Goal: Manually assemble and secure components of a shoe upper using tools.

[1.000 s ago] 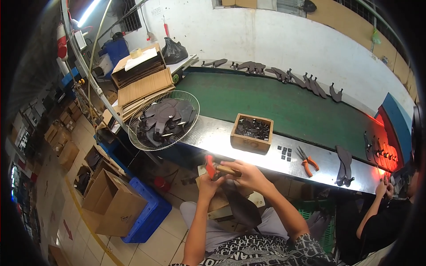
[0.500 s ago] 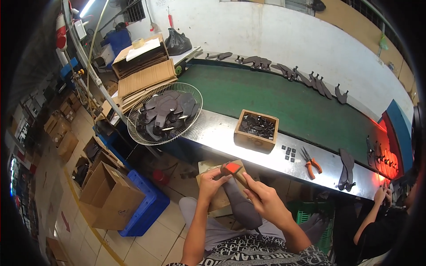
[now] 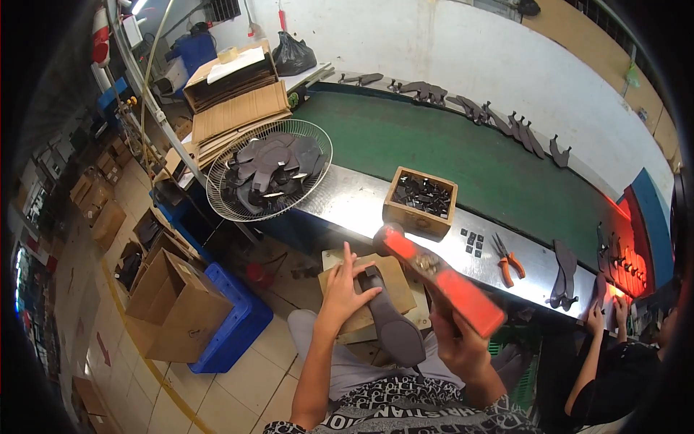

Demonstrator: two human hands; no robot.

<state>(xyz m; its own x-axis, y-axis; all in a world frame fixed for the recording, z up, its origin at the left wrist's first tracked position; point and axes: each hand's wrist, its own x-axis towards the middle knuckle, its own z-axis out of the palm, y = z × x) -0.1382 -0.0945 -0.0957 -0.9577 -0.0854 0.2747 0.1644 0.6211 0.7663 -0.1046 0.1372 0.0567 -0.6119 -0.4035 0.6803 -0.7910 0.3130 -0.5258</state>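
Observation:
My right hand (image 3: pixel 463 352) is closed and holds up a hammer (image 3: pixel 473 304). The hammer's long head is painted red in patches, with a rounded end pointing at the wooden box; the handle is mostly hidden beneath it. My left hand (image 3: pixel 345 295) has its fingers stretched out, the thumb by the narrow end of a dark grey sole-shaped piece (image 3: pixel 400 338). That piece lies slantwise over a tan board (image 3: pixel 405 286) in front of me, its wide rounded end towards my lap. A small black part sits at its narrow end.
A wooden box (image 3: pixel 446 226) of small black parts, several black squares (image 3: pixel 472 244) and orange-handled pliers (image 3: pixel 511 267) lie on the metal edge of a green conveyor (image 3: pixel 434 137). Left stands a wire basket (image 3: pixel 217 195) of grey pieces. A co-worker's hands (image 3: pixel 597 318) are at the right.
My right hand has lifted the hammer up from the piece, towards the camera. My left hand has spread its fingers and moved slightly lower. The co-worker's hands have moved apart.

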